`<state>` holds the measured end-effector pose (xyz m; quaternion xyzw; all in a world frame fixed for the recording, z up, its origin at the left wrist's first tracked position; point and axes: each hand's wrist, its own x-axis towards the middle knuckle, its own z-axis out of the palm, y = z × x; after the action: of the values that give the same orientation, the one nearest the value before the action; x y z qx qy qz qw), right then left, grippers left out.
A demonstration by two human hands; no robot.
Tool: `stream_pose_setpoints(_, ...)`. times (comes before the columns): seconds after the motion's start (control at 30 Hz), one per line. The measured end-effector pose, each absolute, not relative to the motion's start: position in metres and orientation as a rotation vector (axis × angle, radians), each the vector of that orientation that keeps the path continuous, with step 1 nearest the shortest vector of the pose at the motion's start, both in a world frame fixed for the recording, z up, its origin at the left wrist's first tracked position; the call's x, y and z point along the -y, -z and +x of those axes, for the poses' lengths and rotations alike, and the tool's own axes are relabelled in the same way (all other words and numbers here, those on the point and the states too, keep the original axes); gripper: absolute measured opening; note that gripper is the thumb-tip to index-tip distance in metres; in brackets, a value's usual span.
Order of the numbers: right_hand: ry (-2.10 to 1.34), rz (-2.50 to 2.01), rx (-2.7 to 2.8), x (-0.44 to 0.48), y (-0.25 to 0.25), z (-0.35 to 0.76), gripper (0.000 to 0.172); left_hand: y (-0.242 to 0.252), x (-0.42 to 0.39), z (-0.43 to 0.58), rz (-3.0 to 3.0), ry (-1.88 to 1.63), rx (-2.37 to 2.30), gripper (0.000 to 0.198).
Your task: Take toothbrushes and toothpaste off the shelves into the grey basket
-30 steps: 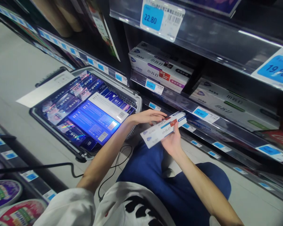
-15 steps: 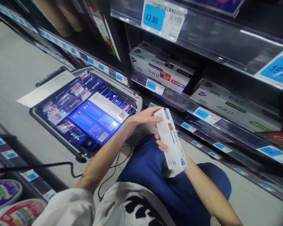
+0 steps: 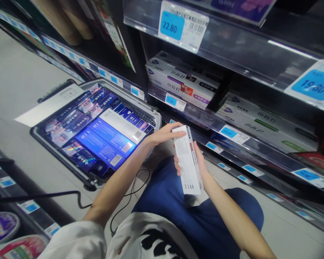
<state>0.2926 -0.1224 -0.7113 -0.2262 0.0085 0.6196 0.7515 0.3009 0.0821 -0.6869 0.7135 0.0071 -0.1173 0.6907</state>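
Observation:
Above my lap I hold a white toothpaste box (image 3: 187, 162) with both hands, its printed side facing up. My left hand (image 3: 166, 133) is closed on the far end, thumb across the top face. Along the right edge and underneath, my right hand (image 3: 201, 158) wraps round the box, with fingertips showing on the left side. To the left on the floor stands a basket (image 3: 158, 120) packed with boxes. Blue boxes (image 3: 102, 138) and a white box (image 3: 120, 124) lie on top there.
White toothpaste boxes (image 3: 175, 81) sit on the shelf ahead, and more boxes (image 3: 261, 124) lie farther right. Price tags (image 3: 175, 101) line the shelf edges. A black cable (image 3: 79, 196) runs at the left. Round tubs (image 3: 2, 228) stand at the lower left.
The toothpaste box has turned in my hands, so its broad text side faces me more and its logo side less. My right hand has shifted up along its right edge.

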Motion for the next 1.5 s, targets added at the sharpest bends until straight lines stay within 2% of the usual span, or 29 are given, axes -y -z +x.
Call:
stream_pose_setpoints(0.27,-1.252,-0.518,-0.088,0.117,0.713,0.287,0.066,0.687,-0.084,0.303,1.541,0.301,-0.017,0.052)
stream_pose_setpoints(0.53,-0.860,-0.635,-0.288,0.111,0.725,0.265,0.042,0.690,-0.089,0.300,1.397,0.599,0.020,0.071)
stream_pose_setpoints(0.63,-0.833,-0.671,-0.321,0.108,0.730,0.264,0.041,0.691,-0.090,0.298,1.426,0.650,0.086,0.073)
stream_pose_setpoints(0.97,-0.797,-0.571,-0.444,0.100,0.737,0.278,0.022,0.700,-0.084,0.298,1.625,0.680,0.117,0.071)
stream_pose_setpoints(1.5,-0.768,-0.567,-0.484,0.107,0.728,0.274,0.041,0.702,-0.083,0.295,1.537,0.647,0.216,0.074)
